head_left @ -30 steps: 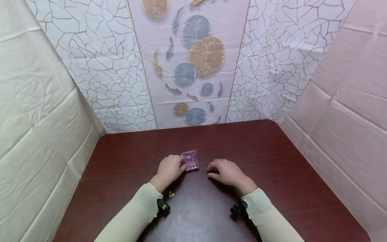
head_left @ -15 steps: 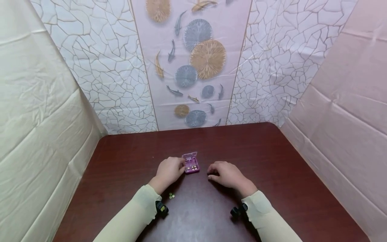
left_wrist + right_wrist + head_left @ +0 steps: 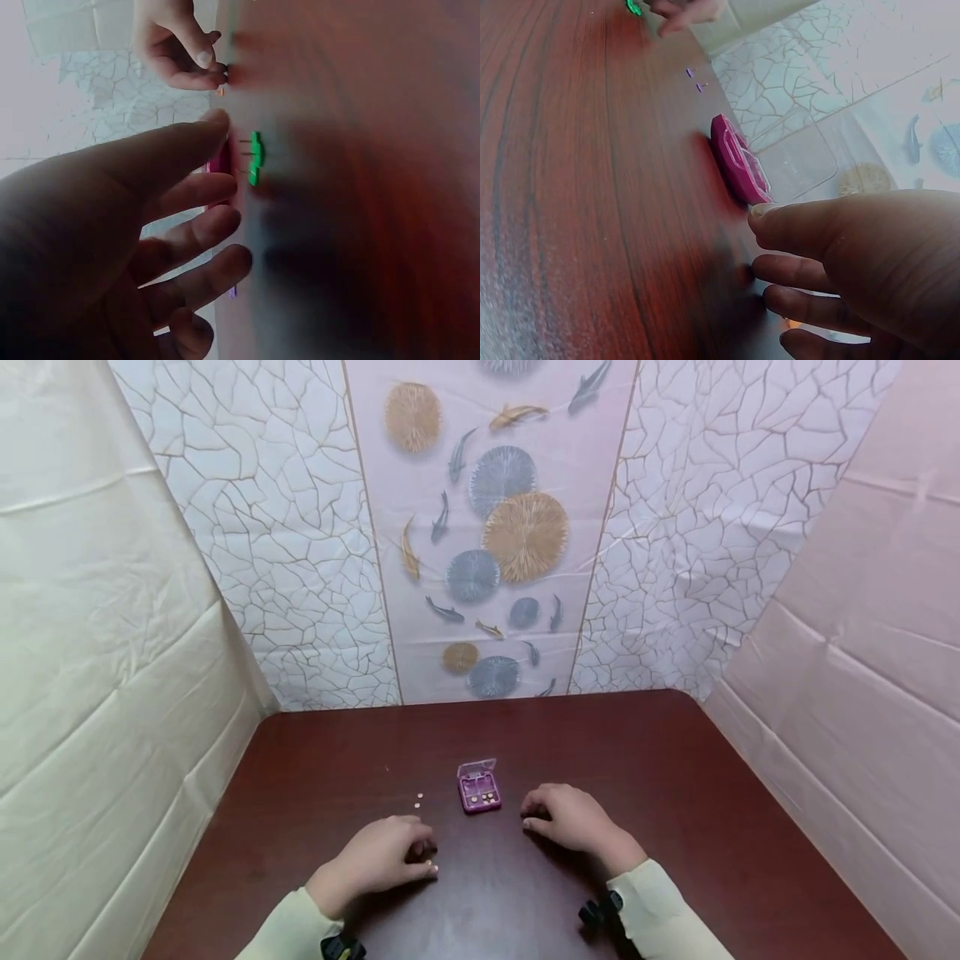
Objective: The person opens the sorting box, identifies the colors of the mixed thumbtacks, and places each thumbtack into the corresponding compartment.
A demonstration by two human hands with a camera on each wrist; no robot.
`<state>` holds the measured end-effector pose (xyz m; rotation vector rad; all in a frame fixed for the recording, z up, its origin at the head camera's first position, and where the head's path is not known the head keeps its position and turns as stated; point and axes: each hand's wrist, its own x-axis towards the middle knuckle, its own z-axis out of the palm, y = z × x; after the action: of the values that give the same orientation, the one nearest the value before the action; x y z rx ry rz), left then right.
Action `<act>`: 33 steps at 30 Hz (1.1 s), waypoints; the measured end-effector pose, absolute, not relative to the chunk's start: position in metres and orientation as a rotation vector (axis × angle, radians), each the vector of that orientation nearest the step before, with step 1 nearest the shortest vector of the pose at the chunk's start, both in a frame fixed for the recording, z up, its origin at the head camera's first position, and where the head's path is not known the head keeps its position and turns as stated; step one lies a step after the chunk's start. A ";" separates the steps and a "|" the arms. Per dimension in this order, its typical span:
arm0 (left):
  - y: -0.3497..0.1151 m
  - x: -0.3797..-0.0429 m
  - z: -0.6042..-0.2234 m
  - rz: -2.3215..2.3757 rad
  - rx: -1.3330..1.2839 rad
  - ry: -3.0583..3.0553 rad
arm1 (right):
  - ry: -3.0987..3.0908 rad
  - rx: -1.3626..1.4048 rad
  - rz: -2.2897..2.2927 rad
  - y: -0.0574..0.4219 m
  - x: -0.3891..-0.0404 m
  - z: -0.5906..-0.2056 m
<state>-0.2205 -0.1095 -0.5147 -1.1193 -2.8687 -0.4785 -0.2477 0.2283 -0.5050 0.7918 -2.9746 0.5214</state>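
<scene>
A small purple case (image 3: 480,795) stands on the table with its clear lid (image 3: 477,767) raised. Several tiny flat-headed pins lie in its front compartments. My left hand (image 3: 378,860) is nearer me, left of the case, with thumb and fingers spread apart. Just beyond its fingertips, the left wrist view shows a cluster of green flat-headed pins (image 3: 256,157) with thin points sticking up. To the right of the case my right hand (image 3: 573,818) rests with loosely bent fingers. Its thumb overlaps the near end of the magenta case body (image 3: 739,161) in the right wrist view.
Two purple flat-headed pins (image 3: 695,80) lie on the table beyond the case in the right wrist view. A small orange thing (image 3: 220,91) shows by the right hand. The dark red table (image 3: 600,735) meets patterned cloth at the back.
My left hand has left the case and moved toward me and to the left, uncovering the case and two small pins. The right hand keeps its place. The head view has tilted up slightly.
</scene>
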 end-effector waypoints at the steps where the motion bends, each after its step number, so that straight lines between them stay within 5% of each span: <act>1: -0.112 -0.218 -0.516 -0.480 -1.117 -2.869 | -2.977 0.789 0.515 0.229 -0.247 -0.505; 23: -0.114 -0.208 -0.524 -0.527 -1.116 -2.728 | -2.967 0.798 0.534 0.231 -0.249 -0.510; 33: -0.101 -0.235 -0.514 -0.508 -0.991 -2.712 | -2.967 0.806 0.549 0.231 -0.249 -0.508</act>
<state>-0.2354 -0.1008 -0.5136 -0.9908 -2.7116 -0.5080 -0.2494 0.2308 -0.5084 0.8059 -2.9670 0.5492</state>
